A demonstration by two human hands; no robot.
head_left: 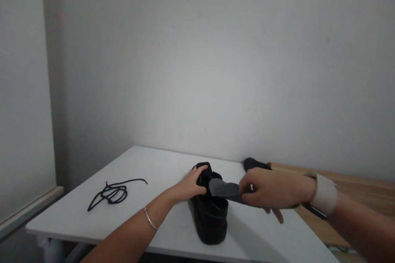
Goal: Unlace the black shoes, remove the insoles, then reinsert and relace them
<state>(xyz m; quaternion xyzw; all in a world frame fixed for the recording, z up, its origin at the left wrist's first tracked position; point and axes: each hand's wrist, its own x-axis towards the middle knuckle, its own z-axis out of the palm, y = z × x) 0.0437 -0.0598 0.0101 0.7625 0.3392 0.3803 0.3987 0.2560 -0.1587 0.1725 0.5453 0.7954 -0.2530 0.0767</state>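
A black shoe stands on the white table with its heel towards me. My left hand grips the shoe's upper near the tongue, thumb and fingers on either side of the opening. In my right hand is a grey insole, pinched between thumb and fingers. The insole's rounded end is at the shoe's opening; I cannot tell whether it touches the shoe. The insole's other end is partly hidden by my right hand.
A loose black shoelace lies tangled on the left of the white table. Another black shoe is at the back right, partly hidden behind my right hand. A wooden surface adjoins on the right. A wall rises behind.
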